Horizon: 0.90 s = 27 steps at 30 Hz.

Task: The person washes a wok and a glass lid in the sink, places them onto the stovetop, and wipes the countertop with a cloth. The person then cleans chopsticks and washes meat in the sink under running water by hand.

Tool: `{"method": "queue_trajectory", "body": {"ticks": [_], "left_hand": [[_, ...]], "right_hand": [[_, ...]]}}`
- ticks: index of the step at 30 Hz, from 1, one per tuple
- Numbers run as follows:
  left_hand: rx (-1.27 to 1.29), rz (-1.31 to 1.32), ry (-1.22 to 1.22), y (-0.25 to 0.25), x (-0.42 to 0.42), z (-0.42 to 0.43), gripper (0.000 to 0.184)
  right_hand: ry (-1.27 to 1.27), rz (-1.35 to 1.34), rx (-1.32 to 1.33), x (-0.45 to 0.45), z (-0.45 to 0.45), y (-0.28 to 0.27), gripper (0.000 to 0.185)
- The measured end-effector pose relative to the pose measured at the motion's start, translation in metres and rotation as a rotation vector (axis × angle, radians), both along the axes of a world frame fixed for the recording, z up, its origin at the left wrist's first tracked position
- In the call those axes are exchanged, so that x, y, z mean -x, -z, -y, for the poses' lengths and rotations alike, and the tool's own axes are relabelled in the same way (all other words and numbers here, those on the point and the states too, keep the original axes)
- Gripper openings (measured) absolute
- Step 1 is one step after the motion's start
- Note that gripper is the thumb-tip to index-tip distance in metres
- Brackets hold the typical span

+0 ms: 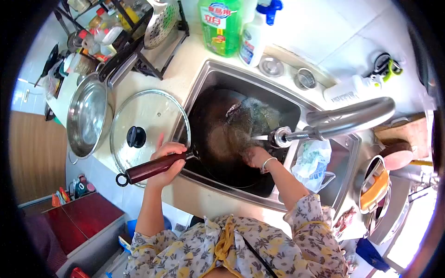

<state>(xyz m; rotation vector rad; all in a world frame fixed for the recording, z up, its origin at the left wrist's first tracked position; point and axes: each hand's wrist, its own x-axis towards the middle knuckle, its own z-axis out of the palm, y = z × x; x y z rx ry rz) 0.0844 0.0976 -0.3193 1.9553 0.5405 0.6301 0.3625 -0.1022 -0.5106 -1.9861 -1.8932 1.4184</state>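
My left hand (163, 170) is wrapped around the dark reddish-brown handle of a black frying pan (221, 172). The pan rests in the metal sink (192, 109), with its handle reaching out over the left edge. My right hand (257, 157), with a bangle at the wrist, is down inside the pan beside the running faucet (280, 137). Water and glare blur its fingertips, so whether they hold anything is hidden. Water splashes and foams across the pan's far side.
A glass lid (160, 121) and a steel pan (87, 118) stand left of the sink. Behind it are a green detergent bottle (220, 28) and a white spray bottle (254, 39). A plastic bag (311, 162) lies at the right basin.
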Motion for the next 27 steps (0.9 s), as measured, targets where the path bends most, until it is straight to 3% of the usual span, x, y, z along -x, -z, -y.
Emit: {"method": "queue_trajectory", "body": {"ticks": [2, 3, 4, 6, 8, 10, 11, 14, 16, 18, 20, 22, 24, 26, 27], "left_hand": [[0.057, -0.030, -0.006, 0.000, 0.003, 0.001, 0.016], [0.053, -0.029, 0.001, 0.000, 0.003, 0.002, 0.016], [0.060, -0.034, -0.002, -0.002, 0.003, 0.003, 0.016], [0.057, -0.063, 0.025, -0.004, 0.006, 0.001, 0.023], [0.034, -0.077, 0.026, -0.006, 0.006, 0.001, 0.028], [-0.038, -0.166, 0.061, -0.011, 0.010, -0.004, 0.042], [-0.041, -0.165, 0.061, -0.016, 0.011, -0.005, 0.042], [0.033, -0.205, 0.113, -0.027, 0.007, -0.004, 0.045], [-0.052, -0.166, 0.117, -0.027, 0.007, -0.003, 0.047], [-0.176, -0.167, 0.135, -0.015, 0.010, -0.005, 0.048], [-0.367, -0.169, 0.136, -0.007, 0.012, -0.009, 0.051], [-0.329, -0.237, 0.131, -0.011, 0.016, -0.007, 0.060], [-0.308, -0.250, 0.108, -0.019, 0.019, -0.008, 0.065], [-0.364, -0.284, 0.112, -0.024, 0.025, -0.013, 0.072], [-0.403, -0.309, 0.126, -0.024, 0.028, -0.015, 0.076]], "right_hand": [[1.025, -0.555, 0.491, 0.003, -0.021, -0.103, 0.031], [0.889, -0.384, 0.359, 0.002, -0.020, -0.118, 0.028], [1.037, -0.532, 0.219, 0.004, -0.019, -0.112, 0.029], [1.403, -1.092, 0.183, -0.002, -0.011, -0.108, 0.022], [1.581, -1.369, 0.132, -0.006, -0.007, -0.109, 0.015], [1.657, -1.376, 0.073, -0.008, -0.002, -0.087, 0.013], [1.449, -1.291, -0.151, -0.010, 0.004, -0.082, 0.014], [1.157, -1.203, -0.451, -0.021, 0.019, -0.082, 0.017], [1.249, -1.167, -0.406, -0.020, 0.027, -0.101, 0.022], [1.192, -0.844, -0.428, -0.029, 0.034, -0.086, 0.012], [1.409, -0.723, -0.460, -0.026, 0.030, -0.094, 0.006], [1.702, -0.615, -0.274, -0.017, 0.024, -0.135, 0.013], [1.615, -0.532, -0.643, -0.036, 0.031, -0.105, 0.006], [1.586, -0.487, -0.651, -0.054, 0.042, -0.132, 0.006], [1.688, -0.405, -0.766, -0.066, 0.047, -0.129, 0.004]]}}
